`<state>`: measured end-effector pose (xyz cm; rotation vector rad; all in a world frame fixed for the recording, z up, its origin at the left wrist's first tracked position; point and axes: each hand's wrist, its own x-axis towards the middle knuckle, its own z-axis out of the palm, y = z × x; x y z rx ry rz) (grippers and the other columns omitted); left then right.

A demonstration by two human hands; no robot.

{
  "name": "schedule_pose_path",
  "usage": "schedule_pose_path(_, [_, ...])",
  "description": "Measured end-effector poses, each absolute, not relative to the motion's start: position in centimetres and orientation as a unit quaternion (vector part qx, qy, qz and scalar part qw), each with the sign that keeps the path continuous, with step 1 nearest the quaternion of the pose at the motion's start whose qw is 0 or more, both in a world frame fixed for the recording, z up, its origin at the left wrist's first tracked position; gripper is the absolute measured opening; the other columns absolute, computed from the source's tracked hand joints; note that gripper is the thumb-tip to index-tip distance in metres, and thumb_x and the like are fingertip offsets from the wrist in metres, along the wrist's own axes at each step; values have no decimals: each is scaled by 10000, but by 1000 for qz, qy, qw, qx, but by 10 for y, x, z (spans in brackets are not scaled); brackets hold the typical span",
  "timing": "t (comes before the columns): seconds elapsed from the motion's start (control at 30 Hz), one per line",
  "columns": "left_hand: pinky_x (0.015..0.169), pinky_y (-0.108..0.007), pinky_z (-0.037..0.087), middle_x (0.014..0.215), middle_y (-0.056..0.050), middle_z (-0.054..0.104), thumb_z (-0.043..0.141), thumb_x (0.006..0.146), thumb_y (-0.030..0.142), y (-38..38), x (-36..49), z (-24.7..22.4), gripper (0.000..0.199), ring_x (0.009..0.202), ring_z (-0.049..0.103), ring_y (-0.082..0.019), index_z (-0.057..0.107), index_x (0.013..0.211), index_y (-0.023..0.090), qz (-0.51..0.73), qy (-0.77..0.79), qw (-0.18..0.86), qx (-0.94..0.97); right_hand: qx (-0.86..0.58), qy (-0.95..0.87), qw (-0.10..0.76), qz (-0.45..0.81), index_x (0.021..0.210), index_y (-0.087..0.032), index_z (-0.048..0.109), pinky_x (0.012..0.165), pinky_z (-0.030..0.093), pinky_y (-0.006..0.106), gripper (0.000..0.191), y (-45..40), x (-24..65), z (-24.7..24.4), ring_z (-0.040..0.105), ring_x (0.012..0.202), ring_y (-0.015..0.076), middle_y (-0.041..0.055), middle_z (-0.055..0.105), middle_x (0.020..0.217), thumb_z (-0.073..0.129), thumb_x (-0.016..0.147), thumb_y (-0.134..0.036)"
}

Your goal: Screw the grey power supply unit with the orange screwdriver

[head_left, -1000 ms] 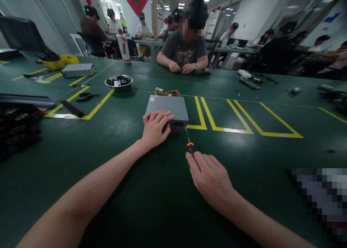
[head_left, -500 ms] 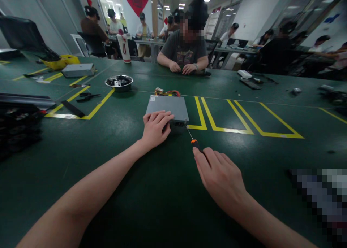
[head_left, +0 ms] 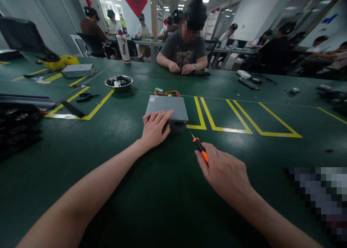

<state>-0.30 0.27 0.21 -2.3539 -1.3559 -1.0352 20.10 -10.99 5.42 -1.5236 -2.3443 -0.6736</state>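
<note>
A grey metal computer power supply unit (head_left: 169, 105) lies flat on the green table, its bundle of coloured wires (head_left: 168, 92) at the far side. My left hand (head_left: 155, 127) grips its near left corner, fingers across the top and thumb down at the front face. In my right hand (head_left: 225, 168) is an orange and black screwdriver (head_left: 199, 144), held by the back of its handle. The shaft points up and left, and its tip is at the unit's near right corner, by the black socket. Whether the tip sits in a screw is too small to tell.
A steel bowl (head_left: 118, 82) of small parts stands left of the unit. Farther left are another metal box (head_left: 78, 70), black pieces and a dark stack (head_left: 18, 129). Yellow tape (head_left: 230, 130) marks the table. A co-worker (head_left: 184, 53) sits opposite; a white cup (head_left: 124, 49) stands nearby.
My right hand has slid back along the screwdriver and turned, so more of the orange and black handle shows. My left hand and the power supply unit have stayed in place.
</note>
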Motion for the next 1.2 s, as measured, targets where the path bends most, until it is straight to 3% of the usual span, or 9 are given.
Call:
schedule_pose_path(0.1, [903,-422,250,1232,-37,548,443,847,224,3,-3,2,406,1144,455,-226,444,1251,266,-349,-459,118,-809,-475,-832,100,-269,1023,-72,591,537,354,245,239,-110,202,52,501,579,122,49,580,716,452,851,-163])
schedule_pose_path(0.23, [920,-425,251,1265,-34,524,438,853,230,3,-4,2,378,1157,449,-225,472,1227,275,-345,-455,124,-812,-445,-849,75,-276,1097,-95,571,604,375,269,342,-111,201,49,517,675,150,69,581,813,460,780,-32])
schedule_pose_path(0.33, [955,-438,234,1304,-46,491,437,855,246,3,-5,3,376,1187,429,-232,473,1229,269,-339,-453,137,-813,-455,-852,90,-242,1119,-96,551,604,387,272,310,-110,200,51,531,687,157,78,586,842,495,830,-192])
schedule_pose_path(0.4, [983,-449,213,1313,-55,484,429,861,263,3,-6,3,380,1204,420,-234,465,1239,258,-330,-449,148,-817,-486,-835,121,-226,1102,-72,546,562,384,264,400,-109,199,54,530,625,149,67,590,769,472,855,-378])
schedule_pose_path(0.47, [999,-445,210,1306,-60,492,411,872,284,3,-7,5,380,1209,421,-229,460,1247,242,-317,-442,157,-824,-518,-814,144,-220,1054,-61,557,509,361,249,433,-108,199,58,513,541,131,42,580,670,421,872,-429])
schedule_pose_path(0.7, [953,-398,308,1329,-63,471,368,891,282,3,-10,11,410,1204,435,-219,420,1291,214,-301,-442,162,-829,-476,-835,114,-251,955,-77,605,548,369,256,227,-108,203,61,507,588,136,52,577,702,445,866,-211])
schedule_pose_path(0.93, [1053,-460,209,1332,-74,468,395,877,302,6,-13,10,432,1238,407,-239,421,1296,201,-308,-445,184,-821,-421,-854,96,-292,1045,-79,590,609,380,279,265,-111,197,46,506,685,157,69,574,796,483,803,-67])
schedule_pose_path(1.07, [1019,-435,276,1293,-73,510,397,879,305,7,-13,9,398,1201,450,-232,468,1256,198,-314,-444,174,-821,-474,-842,106,-235,1085,-74,546,586,400,270,298,-112,192,44,541,677,157,80,595,821,504,840,-238])
schedule_pose_path(1.2, [979,-424,318,1285,-69,519,412,872,297,7,-13,9,388,1201,452,-233,477,1245,211,-329,-439,161,-820,-573,-794,141,-147,1087,-66,515,418,319,214,445,-112,192,50,492,456,107,23,579,606,377,887,-438])
